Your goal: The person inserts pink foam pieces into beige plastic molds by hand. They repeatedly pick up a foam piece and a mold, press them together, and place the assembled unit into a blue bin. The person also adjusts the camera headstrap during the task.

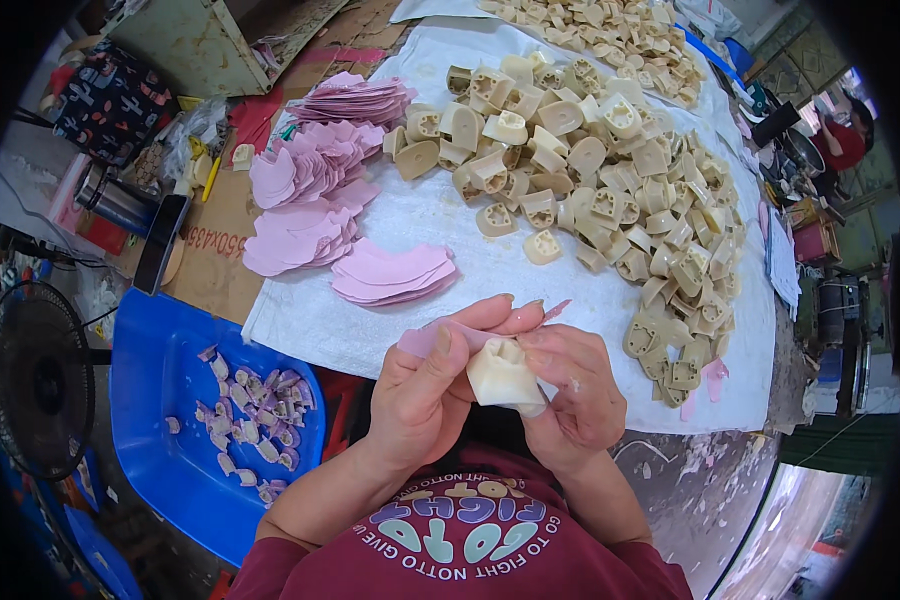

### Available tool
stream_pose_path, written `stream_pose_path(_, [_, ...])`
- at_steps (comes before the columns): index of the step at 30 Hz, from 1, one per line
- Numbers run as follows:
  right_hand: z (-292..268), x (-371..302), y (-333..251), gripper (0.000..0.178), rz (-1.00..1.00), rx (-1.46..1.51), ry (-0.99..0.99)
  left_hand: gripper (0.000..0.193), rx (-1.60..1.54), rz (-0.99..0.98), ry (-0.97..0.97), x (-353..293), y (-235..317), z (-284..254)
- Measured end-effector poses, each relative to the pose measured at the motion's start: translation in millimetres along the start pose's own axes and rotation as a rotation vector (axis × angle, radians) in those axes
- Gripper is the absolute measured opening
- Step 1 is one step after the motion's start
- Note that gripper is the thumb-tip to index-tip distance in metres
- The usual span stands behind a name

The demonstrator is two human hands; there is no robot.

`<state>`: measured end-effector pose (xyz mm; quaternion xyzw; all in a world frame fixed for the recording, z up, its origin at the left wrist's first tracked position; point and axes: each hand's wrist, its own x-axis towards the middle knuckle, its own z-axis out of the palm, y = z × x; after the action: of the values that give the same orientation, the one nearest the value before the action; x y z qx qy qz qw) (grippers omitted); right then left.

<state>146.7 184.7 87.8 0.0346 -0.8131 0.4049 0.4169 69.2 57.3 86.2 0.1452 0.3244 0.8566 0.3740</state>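
Just in front of my chest, both hands are closed around one cream block shoe heel (500, 376). A curved pink sheet piece (422, 341) lies along the heel's far side. My left hand (415, 395) pinches that piece, thumb on the near side and fingers behind, right beside the heel. My right hand (578, 400) grips the heel from its right side, its fingertips near the top rim. A narrow pink end sticks out past the fingers on the far side. How far the sheet touches the heel is hidden behind it.
Stacks of curved pink pieces (395, 273) lie on the white cloth (515, 275) at left. A big heap of beige heels (610, 190) spreads right. A blue tub (150, 400) with pink-covered heels is at lower left, near a black fan (38, 380). A phone (161, 245) stands at the table's left.
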Motion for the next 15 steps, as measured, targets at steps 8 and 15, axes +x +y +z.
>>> stream_pose_path(8, [-15.7, 12.0, 0.8, 0.034, -0.089, -0.342, -0.103, 0.029, 0.437, 0.077, 0.133, -0.9, 15.8, -5.8])
stream_pose_path(15, [-18.3, 10.9, 1.3, 0.034, -0.099, -0.397, -0.251, 0.022, 0.226, -0.207, 0.217, 0.0, 19.6, -11.9])
